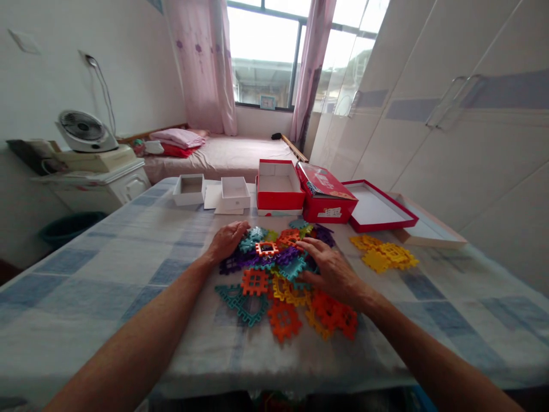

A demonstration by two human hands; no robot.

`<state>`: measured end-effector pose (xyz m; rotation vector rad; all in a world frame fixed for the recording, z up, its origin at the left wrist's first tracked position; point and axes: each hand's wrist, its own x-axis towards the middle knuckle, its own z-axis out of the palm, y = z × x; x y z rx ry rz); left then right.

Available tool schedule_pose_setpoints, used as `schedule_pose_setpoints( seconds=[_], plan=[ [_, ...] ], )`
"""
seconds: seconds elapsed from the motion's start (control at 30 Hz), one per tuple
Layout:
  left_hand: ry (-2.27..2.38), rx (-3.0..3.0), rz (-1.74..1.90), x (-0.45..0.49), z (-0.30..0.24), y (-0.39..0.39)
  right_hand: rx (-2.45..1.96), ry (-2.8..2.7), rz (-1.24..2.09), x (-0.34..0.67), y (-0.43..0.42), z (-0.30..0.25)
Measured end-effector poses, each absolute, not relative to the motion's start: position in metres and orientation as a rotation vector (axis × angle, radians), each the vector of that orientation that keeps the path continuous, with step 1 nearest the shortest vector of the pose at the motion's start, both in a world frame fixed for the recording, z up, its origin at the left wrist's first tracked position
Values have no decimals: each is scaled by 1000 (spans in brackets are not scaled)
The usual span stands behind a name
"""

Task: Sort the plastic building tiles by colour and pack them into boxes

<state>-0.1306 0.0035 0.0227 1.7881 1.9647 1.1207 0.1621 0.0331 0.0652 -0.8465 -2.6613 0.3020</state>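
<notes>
A heap of flat plastic interlocking tiles (278,280) in orange, teal, purple and yellow lies on the checked tablecloth (128,269). My left hand (226,239) rests palm down on the heap's left edge, fingers curled over teal and purple tiles. My right hand (328,269) lies flat on the heap's right side, fingers spread toward an orange square tile (266,248) between both hands. A separate group of yellow tiles (384,256) sits to the right, apart from both hands.
Behind the heap stand an open red box (279,191), its red lid (326,197), a shallow red tray (377,209) and two small white boxes (212,191). A wardrobe wall rises at right. A bed, a fan and a window lie beyond.
</notes>
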Motion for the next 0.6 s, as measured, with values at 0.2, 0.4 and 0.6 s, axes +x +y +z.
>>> schedule_pose_setpoints(
  seconds=[0.2,0.4,0.6],
  plan=[
    [1978,1797,1105,-130,24,4,-900,-2476,93,151,18,78],
    [1982,1814,1098,-130,24,4,-629,-2819,125,171,-16,81],
    [2002,1834,1087,-129,26,3,-759,-2764,43,162,-13,69]
  ],
)
